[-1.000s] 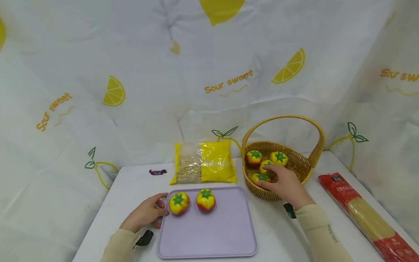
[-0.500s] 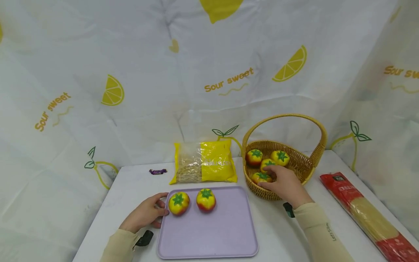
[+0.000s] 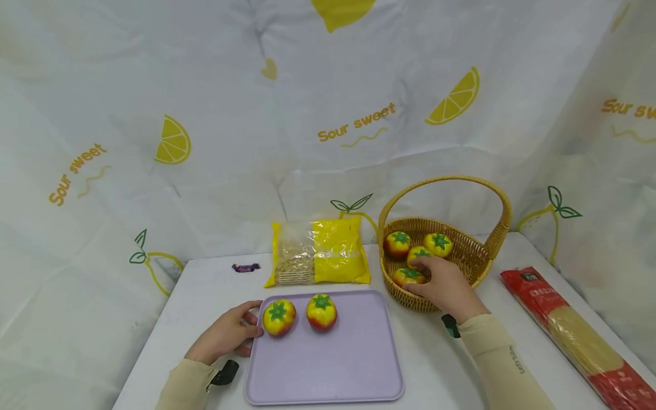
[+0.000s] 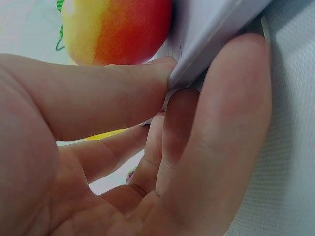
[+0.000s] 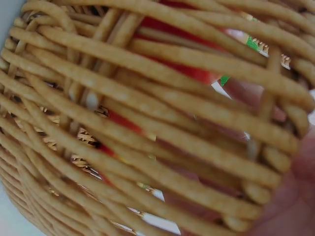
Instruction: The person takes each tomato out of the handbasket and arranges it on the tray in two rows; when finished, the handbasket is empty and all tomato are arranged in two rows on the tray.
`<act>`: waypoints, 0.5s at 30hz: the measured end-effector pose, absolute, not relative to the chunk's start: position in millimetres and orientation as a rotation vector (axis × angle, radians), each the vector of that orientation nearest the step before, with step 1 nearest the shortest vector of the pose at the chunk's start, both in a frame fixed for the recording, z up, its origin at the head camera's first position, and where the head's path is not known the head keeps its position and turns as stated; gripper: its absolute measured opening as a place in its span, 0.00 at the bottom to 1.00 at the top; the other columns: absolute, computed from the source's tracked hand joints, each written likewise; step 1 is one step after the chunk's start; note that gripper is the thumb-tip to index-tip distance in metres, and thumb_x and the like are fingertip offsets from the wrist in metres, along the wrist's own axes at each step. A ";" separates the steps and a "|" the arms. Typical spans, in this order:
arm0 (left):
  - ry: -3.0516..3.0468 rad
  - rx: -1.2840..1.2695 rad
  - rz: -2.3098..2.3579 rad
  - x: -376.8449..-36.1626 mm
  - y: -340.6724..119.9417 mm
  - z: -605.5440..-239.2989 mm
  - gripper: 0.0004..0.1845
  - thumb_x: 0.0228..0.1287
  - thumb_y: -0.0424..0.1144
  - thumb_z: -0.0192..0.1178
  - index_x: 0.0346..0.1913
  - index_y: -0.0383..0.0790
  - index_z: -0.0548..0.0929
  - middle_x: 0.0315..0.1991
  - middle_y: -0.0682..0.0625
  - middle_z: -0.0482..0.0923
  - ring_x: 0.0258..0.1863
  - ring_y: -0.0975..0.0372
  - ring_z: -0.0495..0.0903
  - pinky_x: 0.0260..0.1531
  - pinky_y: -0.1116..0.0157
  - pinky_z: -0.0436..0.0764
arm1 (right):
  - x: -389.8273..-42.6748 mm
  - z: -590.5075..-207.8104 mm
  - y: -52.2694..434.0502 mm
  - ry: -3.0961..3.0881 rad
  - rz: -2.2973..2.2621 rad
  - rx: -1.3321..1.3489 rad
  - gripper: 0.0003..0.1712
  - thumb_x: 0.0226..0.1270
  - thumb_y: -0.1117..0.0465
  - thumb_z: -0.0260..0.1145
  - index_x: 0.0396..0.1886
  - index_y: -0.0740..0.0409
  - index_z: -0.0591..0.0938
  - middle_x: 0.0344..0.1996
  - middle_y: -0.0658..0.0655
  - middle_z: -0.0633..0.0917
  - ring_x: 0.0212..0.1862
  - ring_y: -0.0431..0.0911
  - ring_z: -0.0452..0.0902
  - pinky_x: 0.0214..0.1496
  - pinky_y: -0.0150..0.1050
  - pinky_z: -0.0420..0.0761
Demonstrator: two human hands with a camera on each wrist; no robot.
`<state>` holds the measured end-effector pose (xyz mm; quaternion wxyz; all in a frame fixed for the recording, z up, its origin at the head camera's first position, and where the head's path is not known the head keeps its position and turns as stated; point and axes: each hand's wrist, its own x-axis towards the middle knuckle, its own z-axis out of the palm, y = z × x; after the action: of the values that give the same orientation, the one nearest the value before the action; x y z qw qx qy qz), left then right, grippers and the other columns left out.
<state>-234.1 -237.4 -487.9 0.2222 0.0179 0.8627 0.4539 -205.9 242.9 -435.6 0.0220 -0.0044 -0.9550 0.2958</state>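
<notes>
My left hand (image 3: 222, 333) pinches the left rim of a lilac tray (image 3: 328, 370), thumb on the edge and fingers below it in the left wrist view. Two yellow-red persimmons with green leafy tops lie on the tray, the left persimmon (image 3: 279, 318) close to my thumb and the other persimmon (image 3: 322, 312) to its right. My right hand (image 3: 448, 287) reaches into a wicker basket (image 3: 474, 262), thumb and fingers around the front persimmon (image 3: 408, 277). Several more persimmons, such as the back-right persimmon (image 3: 438, 245), sit there. In the right wrist view the basket weave (image 5: 147, 108) hides most of the grip.
Behind the tray lies a yellow bag of noodles (image 3: 320, 252), with a purple-wrapped candy (image 3: 246, 267) to its left. A long red packet of noodles (image 3: 579, 336) lies on the right. The basket's tall handle (image 3: 446, 179) arches over its opening. A lemon-print cloth hangs behind the table.
Both hands, the tray and the fruit keep their places. Only the head view has shifted slightly.
</notes>
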 end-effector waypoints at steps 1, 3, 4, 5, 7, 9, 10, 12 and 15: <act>2.381 0.052 1.257 -234.1 -237.5 -487.9 0.38 0.68 0.30 0.72 0.78 0.39 0.71 0.50 0.42 0.78 0.38 0.55 0.82 0.30 0.56 0.93 | -205.6 -435.0 243.3 -2.955 0.911 -0.006 0.34 0.65 0.47 0.81 0.66 0.60 0.85 0.56 0.63 0.90 0.56 0.58 0.86 0.61 0.61 0.87; 2.380 0.051 1.262 -234.0 -237.5 -487.9 0.38 0.67 0.30 0.72 0.78 0.39 0.71 0.50 0.42 0.77 0.38 0.56 0.82 0.30 0.56 0.93 | -204.9 -433.6 244.1 -2.945 0.898 0.014 0.34 0.65 0.48 0.81 0.66 0.61 0.85 0.56 0.63 0.90 0.55 0.58 0.85 0.60 0.61 0.87; 2.379 0.046 1.265 -233.8 -237.4 -487.7 0.38 0.67 0.30 0.72 0.78 0.40 0.72 0.49 0.42 0.77 0.38 0.56 0.82 0.30 0.56 0.93 | -204.5 -432.7 244.6 -2.940 0.889 0.022 0.34 0.66 0.48 0.81 0.65 0.61 0.85 0.56 0.63 0.90 0.55 0.58 0.85 0.60 0.61 0.88; 2.380 0.040 1.267 -233.9 -237.3 -487.9 0.38 0.67 0.30 0.72 0.78 0.40 0.72 0.49 0.42 0.78 0.38 0.55 0.82 0.30 0.56 0.93 | -204.2 -431.6 244.9 -2.937 0.882 0.026 0.34 0.66 0.48 0.81 0.65 0.62 0.85 0.57 0.63 0.89 0.54 0.57 0.85 0.59 0.60 0.88; 2.385 0.033 1.267 -234.3 -236.8 -488.3 0.37 0.67 0.30 0.72 0.78 0.40 0.72 0.49 0.42 0.78 0.38 0.56 0.82 0.30 0.56 0.93 | -203.3 -428.7 245.3 -2.936 0.867 0.032 0.34 0.66 0.48 0.81 0.65 0.62 0.86 0.57 0.64 0.89 0.52 0.56 0.85 0.57 0.59 0.89; 2.392 0.025 1.263 -234.5 -236.2 -488.2 0.37 0.67 0.30 0.72 0.78 0.41 0.73 0.49 0.43 0.78 0.38 0.56 0.81 0.29 0.56 0.93 | -202.6 -425.3 245.5 -2.943 0.855 0.025 0.34 0.66 0.48 0.81 0.65 0.62 0.86 0.57 0.64 0.89 0.51 0.55 0.84 0.56 0.58 0.89; 2.394 0.021 1.262 -234.7 -236.0 -488.3 0.37 0.67 0.30 0.72 0.78 0.41 0.73 0.49 0.43 0.78 0.38 0.56 0.81 0.29 0.56 0.93 | -202.3 -423.7 245.4 -2.947 0.849 0.023 0.34 0.66 0.47 0.81 0.65 0.62 0.86 0.57 0.64 0.89 0.51 0.56 0.83 0.56 0.59 0.89; 2.397 0.014 1.258 -235.2 -235.9 -488.9 0.37 0.67 0.30 0.72 0.78 0.41 0.73 0.49 0.43 0.78 0.38 0.56 0.81 0.29 0.56 0.93 | -201.3 -420.4 245.2 -2.950 0.845 0.021 0.34 0.66 0.47 0.81 0.65 0.62 0.86 0.59 0.66 0.88 0.54 0.59 0.84 0.59 0.61 0.88; 2.396 0.009 1.256 -235.6 -236.0 -489.5 0.36 0.67 0.29 0.72 0.77 0.42 0.73 0.48 0.43 0.78 0.38 0.56 0.81 0.29 0.56 0.93 | -199.7 -415.8 244.5 -2.944 0.842 0.022 0.35 0.66 0.47 0.80 0.65 0.63 0.86 0.63 0.69 0.86 0.64 0.67 0.80 0.67 0.68 0.83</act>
<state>-235.6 -236.0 -489.5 0.2165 0.0031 0.8646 0.4534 -199.7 244.5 -415.8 0.0395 0.0071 -0.9607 0.2747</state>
